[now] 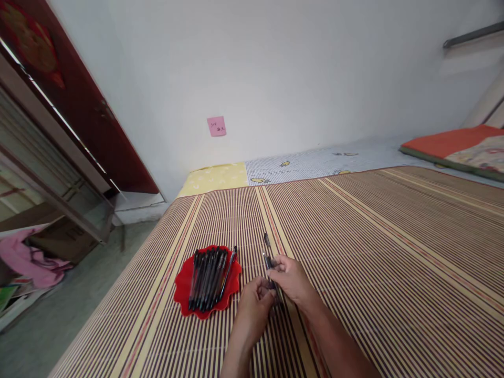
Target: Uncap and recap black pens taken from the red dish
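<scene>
A dark pen [268,261] is between my two hands, its narrow light tip pointing up and away from me. My right hand [293,278] pinches it near the tip end. My left hand [254,303] is closed around its lower part, with the fingers partly hiding the barrel. Just beyond the tip, a dark pen cap [266,240] shows against the mat. To the left of my left hand sits a red scalloped plate [181,286]. Several capped black pens [208,278] lie side by side on it, one [229,272] slightly apart at the right.
A striped bamboo mat [354,252] covers the bed under my hands. Patterned bedding [307,167] lines the white wall, which bears a pink note [217,126]. An orange folded quilt [444,142] lies far right. Left are a red door [79,94] and a cardboard box [63,239].
</scene>
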Demonstrator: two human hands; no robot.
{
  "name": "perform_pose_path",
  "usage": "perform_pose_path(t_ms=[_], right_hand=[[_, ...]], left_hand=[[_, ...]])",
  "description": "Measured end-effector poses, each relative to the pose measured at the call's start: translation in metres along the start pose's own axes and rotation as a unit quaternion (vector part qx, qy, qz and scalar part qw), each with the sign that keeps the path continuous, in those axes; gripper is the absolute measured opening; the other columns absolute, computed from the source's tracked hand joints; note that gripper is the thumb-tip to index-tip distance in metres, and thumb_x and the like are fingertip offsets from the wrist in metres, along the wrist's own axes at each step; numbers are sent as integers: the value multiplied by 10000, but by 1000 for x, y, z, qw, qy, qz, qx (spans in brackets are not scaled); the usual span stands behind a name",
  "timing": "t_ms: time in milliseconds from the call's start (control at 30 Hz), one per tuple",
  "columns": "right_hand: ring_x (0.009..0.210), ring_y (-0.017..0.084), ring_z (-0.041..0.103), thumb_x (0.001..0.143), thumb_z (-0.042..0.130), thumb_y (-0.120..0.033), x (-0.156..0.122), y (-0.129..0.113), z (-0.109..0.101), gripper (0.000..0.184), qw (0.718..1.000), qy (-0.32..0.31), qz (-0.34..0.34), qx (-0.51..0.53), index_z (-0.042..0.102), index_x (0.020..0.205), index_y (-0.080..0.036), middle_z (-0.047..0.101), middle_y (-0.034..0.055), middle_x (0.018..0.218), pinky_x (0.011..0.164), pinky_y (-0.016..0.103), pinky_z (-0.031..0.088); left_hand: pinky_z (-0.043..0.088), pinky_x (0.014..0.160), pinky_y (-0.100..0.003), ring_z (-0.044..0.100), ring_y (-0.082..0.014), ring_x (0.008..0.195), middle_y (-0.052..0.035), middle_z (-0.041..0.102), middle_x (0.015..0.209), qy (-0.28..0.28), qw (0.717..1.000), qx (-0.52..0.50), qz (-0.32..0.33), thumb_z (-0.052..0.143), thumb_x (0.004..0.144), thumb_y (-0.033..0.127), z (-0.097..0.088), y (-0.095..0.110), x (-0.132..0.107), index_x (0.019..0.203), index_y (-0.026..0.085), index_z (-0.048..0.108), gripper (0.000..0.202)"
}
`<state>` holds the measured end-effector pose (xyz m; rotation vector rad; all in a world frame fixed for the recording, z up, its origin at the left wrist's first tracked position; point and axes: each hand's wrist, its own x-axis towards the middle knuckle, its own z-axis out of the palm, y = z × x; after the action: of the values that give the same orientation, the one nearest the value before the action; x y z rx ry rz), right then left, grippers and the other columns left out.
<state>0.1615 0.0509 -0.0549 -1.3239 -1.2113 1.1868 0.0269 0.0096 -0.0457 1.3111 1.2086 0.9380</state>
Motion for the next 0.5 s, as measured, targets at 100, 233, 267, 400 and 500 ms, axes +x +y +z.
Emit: perform_pose_path(t_ms=[100, 233, 267, 400, 500], right_hand=[[580, 151, 571, 671, 613, -200, 5, 3, -12, 101, 997, 40, -2, -68, 596, 771, -194, 601, -27, 618, 552, 246, 393], [578, 153, 559, 703, 607, -125, 9, 6, -19, 99, 972, 84, -24, -218, 595, 760, -204, 610, -17, 626, 553, 248, 356], [609, 160, 577, 709, 604, -101, 9, 7, -18, 119, 961, 94, -34, -260, 609, 778, -198, 635, 1, 659, 574, 251, 362], [847, 216, 662, 766, 594, -79, 10, 12, -9, 232, 915, 115, -57, -383, 666, 968, -167, 712, 100, 925, 703, 270, 415], [949, 244, 666, 786, 632, -138, 9, 13, -8, 254, 911, 107, -71, -391, 681, 1034, -152, 695, 136, 1021, 768, 283, 440]], left_hand=[[326, 546, -245, 454, -128, 548, 59, 473, 609, 30, 998, 58, 2, 605, 786, 279, -2, -4, 2, 748, 200, 570, 94], [334, 519, -250, 460, -132, 536, 53, 477, 607, 25, 998, 61, -11, 592, 806, 305, -2, -4, 3, 744, 200, 559, 126], [337, 520, -251, 464, -133, 540, 47, 489, 609, 22, 998, 62, -13, 594, 809, 308, -2, -4, 2, 740, 200, 559, 133], [341, 535, -254, 480, -132, 550, 33, 515, 622, 23, 997, 80, -4, 583, 822, 328, -2, -3, 2, 730, 196, 563, 161], [337, 507, -258, 473, -130, 509, 37, 516, 607, 23, 998, 58, -8, 558, 823, 355, -2, -2, 0, 759, 197, 558, 170]])
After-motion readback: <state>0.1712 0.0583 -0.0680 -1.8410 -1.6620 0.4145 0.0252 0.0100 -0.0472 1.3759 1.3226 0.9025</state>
